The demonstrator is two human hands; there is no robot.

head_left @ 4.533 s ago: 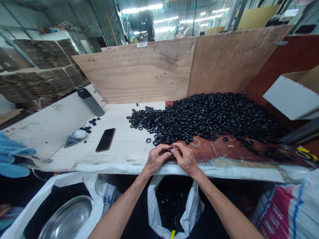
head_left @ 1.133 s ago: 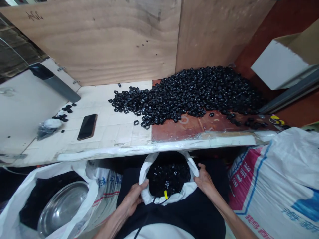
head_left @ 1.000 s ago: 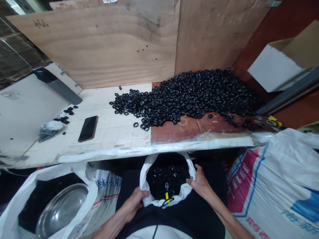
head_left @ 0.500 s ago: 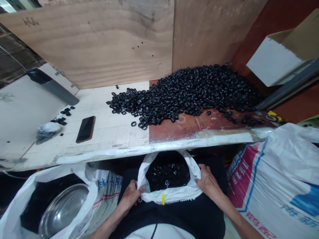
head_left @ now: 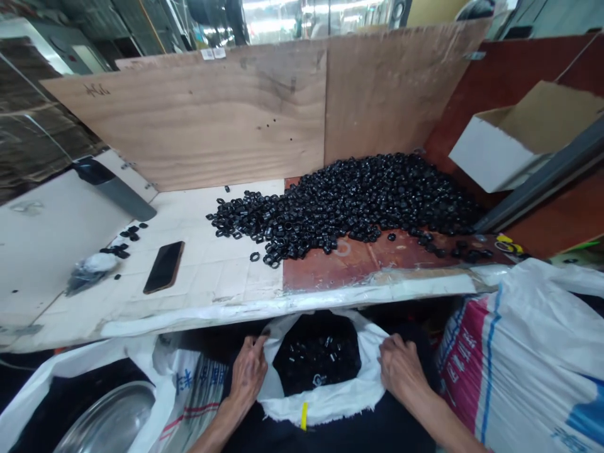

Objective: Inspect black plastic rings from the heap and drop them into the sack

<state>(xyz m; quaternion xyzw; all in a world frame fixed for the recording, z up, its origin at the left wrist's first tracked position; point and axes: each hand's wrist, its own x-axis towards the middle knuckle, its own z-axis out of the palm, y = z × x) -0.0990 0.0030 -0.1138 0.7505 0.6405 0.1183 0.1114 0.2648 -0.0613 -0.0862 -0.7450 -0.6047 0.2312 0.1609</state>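
Observation:
A white woven sack [head_left: 325, 402] stands between my knees, its mouth spread wide below the table edge. Small black nut-like rings [head_left: 314, 358] fill the part I can see inside. With closed fingers my left hand [head_left: 249, 371] grips the sack's rim on the left. My right hand [head_left: 401, 365] is closed on the rim at the right. A yellow strip [head_left: 304, 415] hangs on the near side of the rim. On the table above lies a large heap of the same black rings [head_left: 368, 195].
A phone [head_left: 164, 267] and a small plastic bag [head_left: 92, 270] lie on the table's left half. Wooden boards [head_left: 236, 126] wall the back. At left, an open sack holds a metal bowl [head_left: 111, 421]; a printed full sack [head_left: 542, 358] stands at right. A white box [head_left: 495, 151] sits upper right.
My view has tilted up, showing more of the room behind the boards. Both hands have shifted along the rim toward its far side, and the near rim has folded outward.

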